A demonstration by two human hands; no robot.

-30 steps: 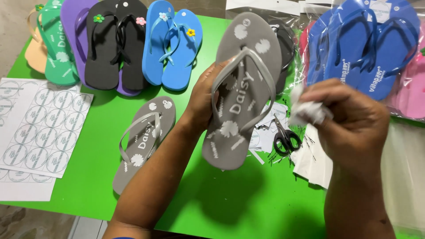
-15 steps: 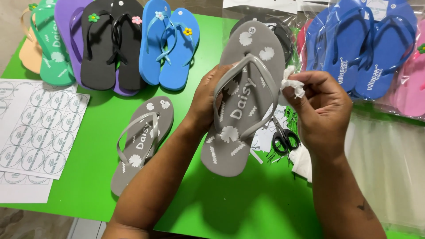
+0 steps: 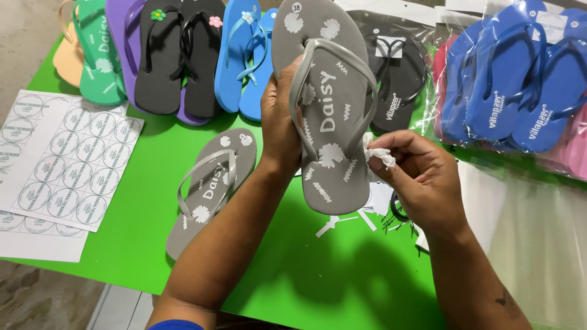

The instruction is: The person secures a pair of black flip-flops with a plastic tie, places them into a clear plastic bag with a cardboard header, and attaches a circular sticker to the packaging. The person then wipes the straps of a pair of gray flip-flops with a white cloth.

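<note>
At your far left, white sheets of round labels (image 3: 58, 162) lay flat on the green counter (image 3: 342, 287), the circles set in rows, one sheet overlapping another. At the upper right, clear plastic bags held blue flip-flops (image 3: 520, 79), with pink ones (image 3: 572, 143) bagged at the right edge. Another clear bag, topped by a white header card, held a black pair (image 3: 397, 79) just behind the sandal you were working on.

Your left hand (image 3: 278, 125) was closed around the left edge of a grey flip-flop (image 3: 333, 104) with white daisy prints and pale grey straps, holding it raised above the middle of the counter, toe end pointing away from you. Your right hand (image 3: 416, 177) was pinched shut on a small crumpled white wad (image 3: 379, 156), pressed against the sandal's right edge near the heel.

The matching grey flip-flop (image 3: 211, 186) lay flat on the counter beside your left forearm. Along the far edge stood a row of loose sandals: a peach one (image 3: 67, 58), a green one (image 3: 98, 52), a purple one (image 3: 122, 36), a black pair with small flower studs (image 3: 177, 58), and a light blue pair (image 3: 244, 58). Beneath your right hand, white paper scraps (image 3: 348, 220) were scattered, and black scissor handles (image 3: 397, 208) showed partly hidden behind your wrist.
</note>
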